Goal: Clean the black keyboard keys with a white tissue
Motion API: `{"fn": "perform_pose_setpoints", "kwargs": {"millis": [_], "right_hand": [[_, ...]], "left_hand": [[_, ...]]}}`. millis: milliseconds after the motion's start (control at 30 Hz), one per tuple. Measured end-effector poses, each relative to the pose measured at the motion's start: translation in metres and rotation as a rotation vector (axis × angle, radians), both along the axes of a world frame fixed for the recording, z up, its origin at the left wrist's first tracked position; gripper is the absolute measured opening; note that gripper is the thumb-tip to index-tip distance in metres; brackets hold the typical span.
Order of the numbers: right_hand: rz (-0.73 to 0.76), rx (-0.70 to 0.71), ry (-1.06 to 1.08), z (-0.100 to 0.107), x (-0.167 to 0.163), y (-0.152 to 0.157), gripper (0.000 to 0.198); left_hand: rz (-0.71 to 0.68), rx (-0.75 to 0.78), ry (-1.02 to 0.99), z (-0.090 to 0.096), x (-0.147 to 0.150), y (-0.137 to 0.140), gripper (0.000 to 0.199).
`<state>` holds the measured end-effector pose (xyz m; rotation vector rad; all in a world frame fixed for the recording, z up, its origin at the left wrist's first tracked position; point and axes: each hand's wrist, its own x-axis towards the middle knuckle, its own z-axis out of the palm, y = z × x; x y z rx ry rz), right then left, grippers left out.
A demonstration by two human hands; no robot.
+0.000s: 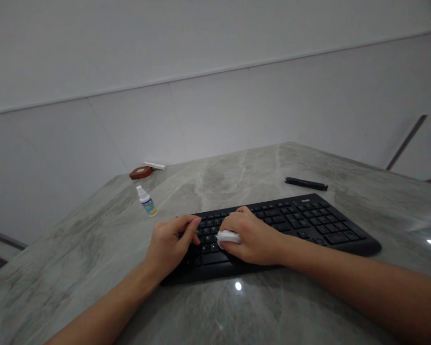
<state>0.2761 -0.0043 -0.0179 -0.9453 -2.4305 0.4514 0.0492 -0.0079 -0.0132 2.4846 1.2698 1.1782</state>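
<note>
A black full-size keyboard [273, 218] lies at a slant on the grey marbled table. My left hand [172, 242] is closed over its left end, fingers curled and the thumb close to the index finger; the palm side is hidden. Over the middle keys, my right hand [249, 235] is wrapped around a small white wad [229, 236], which looks soft and rounded. The wad is low against the keys, but its underside does not show. Left of the keyboard stands a small white spray bottle [148, 202] with a blue and yellow label.
Behind the keyboard's right half lies a black pen-like object [306, 183]. At the far left edge are a dark red box [141, 173] and a thin white strip [154, 166]. The marbled table [215, 182] ends against a pale wall [208, 115].
</note>
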Motion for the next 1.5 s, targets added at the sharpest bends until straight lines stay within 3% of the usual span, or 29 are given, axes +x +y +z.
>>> {"fn": "perform_pose_setpoints", "kwargs": {"millis": [133,333,767,933,1067,1133,1200,1333,1500], "right_hand": [[0.003,-0.002,0.015,-0.004,0.000,0.001,0.007],[-0.002,0.000,0.024,-0.003,0.000,0.000,0.006],[-0.003,0.001,0.015,-0.002,-0.001,0.000,0.007],[0.037,0.000,-0.025,0.002,0.000,-0.001,0.007],[-0.006,0.014,-0.038,0.003,0.000,-0.002,0.007],[-0.025,0.012,-0.037,0.002,0.000,-0.003,0.007],[-0.013,0.013,-0.033,0.002,0.000,-0.003,0.006],[0.003,0.021,-0.016,0.000,0.000,-0.002,0.007],[-0.009,0.002,-0.009,0.001,-0.001,-0.002,0.007]], "left_hand": [[-0.189,0.050,0.097,0.000,0.002,-0.003,0.026],[-0.227,-0.068,0.171,0.004,-0.002,-0.003,0.032],[-0.342,-0.151,0.134,0.008,-0.004,-0.006,0.027],[-0.313,-0.295,0.011,0.005,-0.002,-0.003,0.032],[-0.104,-0.185,-0.036,0.003,-0.003,0.003,0.027],[-0.044,-0.078,0.029,0.001,-0.005,0.004,0.024],[-0.064,-0.028,0.147,-0.003,-0.007,0.004,0.034],[-0.087,-0.140,0.401,-0.012,-0.007,0.002,0.068],[0.025,-0.282,0.510,-0.014,-0.008,0.007,0.078]]}}
